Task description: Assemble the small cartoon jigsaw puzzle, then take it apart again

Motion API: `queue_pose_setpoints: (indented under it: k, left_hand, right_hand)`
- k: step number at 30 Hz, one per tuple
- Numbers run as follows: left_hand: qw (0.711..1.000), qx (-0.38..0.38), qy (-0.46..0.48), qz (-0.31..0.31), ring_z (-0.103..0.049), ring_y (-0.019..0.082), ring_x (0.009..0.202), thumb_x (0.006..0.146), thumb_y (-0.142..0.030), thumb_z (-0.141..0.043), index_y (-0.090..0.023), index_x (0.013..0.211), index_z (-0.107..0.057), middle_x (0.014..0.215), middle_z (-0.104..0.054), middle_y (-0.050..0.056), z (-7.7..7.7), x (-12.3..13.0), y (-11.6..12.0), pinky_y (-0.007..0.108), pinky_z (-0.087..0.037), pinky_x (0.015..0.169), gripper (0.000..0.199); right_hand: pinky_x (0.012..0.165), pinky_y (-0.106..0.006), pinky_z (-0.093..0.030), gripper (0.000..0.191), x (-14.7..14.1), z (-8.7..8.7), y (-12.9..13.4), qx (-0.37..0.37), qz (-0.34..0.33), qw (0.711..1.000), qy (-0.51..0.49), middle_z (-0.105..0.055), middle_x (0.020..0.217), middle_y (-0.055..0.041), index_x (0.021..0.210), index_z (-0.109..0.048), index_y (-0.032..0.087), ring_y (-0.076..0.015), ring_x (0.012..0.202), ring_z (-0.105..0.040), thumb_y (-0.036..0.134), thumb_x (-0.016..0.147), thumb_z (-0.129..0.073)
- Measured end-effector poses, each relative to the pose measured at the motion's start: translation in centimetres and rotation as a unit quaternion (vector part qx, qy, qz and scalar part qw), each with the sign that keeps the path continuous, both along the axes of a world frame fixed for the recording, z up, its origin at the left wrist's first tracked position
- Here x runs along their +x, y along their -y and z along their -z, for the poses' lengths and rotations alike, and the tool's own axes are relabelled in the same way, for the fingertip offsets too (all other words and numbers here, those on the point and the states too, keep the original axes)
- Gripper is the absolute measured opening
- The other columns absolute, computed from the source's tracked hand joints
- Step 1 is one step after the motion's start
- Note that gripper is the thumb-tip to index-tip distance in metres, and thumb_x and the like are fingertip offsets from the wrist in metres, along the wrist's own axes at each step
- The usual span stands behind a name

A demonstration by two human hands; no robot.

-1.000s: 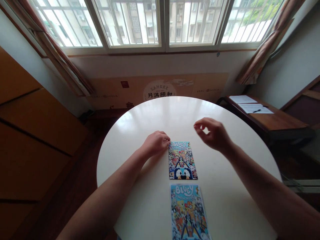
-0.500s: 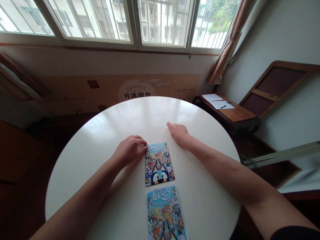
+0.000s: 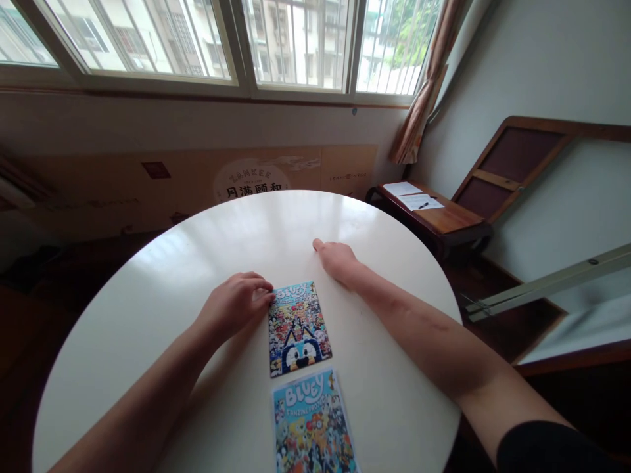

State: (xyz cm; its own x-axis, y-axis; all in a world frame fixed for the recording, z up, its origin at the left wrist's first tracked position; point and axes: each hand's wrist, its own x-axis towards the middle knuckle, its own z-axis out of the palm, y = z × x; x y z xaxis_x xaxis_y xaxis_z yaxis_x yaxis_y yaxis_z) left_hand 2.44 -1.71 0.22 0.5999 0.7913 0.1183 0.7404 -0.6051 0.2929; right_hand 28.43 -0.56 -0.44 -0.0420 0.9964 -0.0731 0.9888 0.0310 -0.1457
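Observation:
A Bluey picture board (image 3: 298, 328), which looks like an assembled jigsaw puzzle, lies flat on the white round table (image 3: 394, 394). My left hand (image 3: 236, 299) is at its upper left corner, with thumb and forefinger bent against the edge. Below it, closer to me, lies a matching Bluey picture sheet (image 3: 313, 420), its lower part cut off by the view. My right hand (image 3: 338, 259) rests on the table beyond the board's upper right corner, fingers curled in. Whatever is under those fingers, if anything, is hidden.
Behind the table, a low wooden bench (image 3: 451, 213) at the right carries papers (image 3: 419, 201) and a pen. A metal rail (image 3: 547, 282) runs along the right side. Barred windows (image 3: 300, 43) and a curtain (image 3: 417, 108) line the far wall.
The whole view has shifted, so table, pictures and hands appear further left. A gap now shows between my left thumb and forefinger. My right hand keeps its place on the table.

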Motion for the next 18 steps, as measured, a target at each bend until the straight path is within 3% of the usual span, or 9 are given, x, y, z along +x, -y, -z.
queue_pose_setpoints:
  k: [6,12,18]
  left_hand:
    - [0.999,-0.015,0.008,-0.043,-0.065,0.025,0.095,0.084,-0.036,-0.06,-0.025,0.089,-0.077,0.104,-0.073,0.004,-0.3,0.5,0.7,0.037,-0.05,0.08,0.021]
    - [0.996,-0.039,0.03,-0.07,-0.064,0.025,0.095,0.083,-0.035,-0.063,-0.025,0.087,-0.077,0.102,-0.072,0.004,0.1,0.6,0.8,0.036,-0.05,0.079,0.018]
    - [0.993,-0.061,0.053,-0.091,-0.063,0.026,0.096,0.08,-0.034,-0.067,-0.024,0.086,-0.077,0.102,-0.07,0.006,0.7,0.5,0.4,0.036,-0.049,0.081,0.016]
  right_hand:
    - [0.083,-0.029,-0.047,0.031,1.4,0.8,-0.6,0.031,0.017,0.997,-0.064,-0.065,0.107,-0.0078,0.125,-0.058,0.02,-0.0174,0.093,-0.061,0.033,0.1,-0.045]
    - [0.067,-0.022,-0.039,0.031,2.1,1.1,-0.7,0.017,0.018,0.992,-0.121,-0.067,0.097,-0.0037,0.119,-0.063,0.024,-0.0142,0.077,-0.059,0.035,0.092,-0.051]
    - [0.069,-0.024,-0.042,0.035,1.3,1.0,1.0,0.02,-0.014,0.986,-0.164,-0.066,0.096,-0.0061,0.12,-0.065,0.023,-0.0149,0.077,-0.059,0.031,0.087,-0.059]
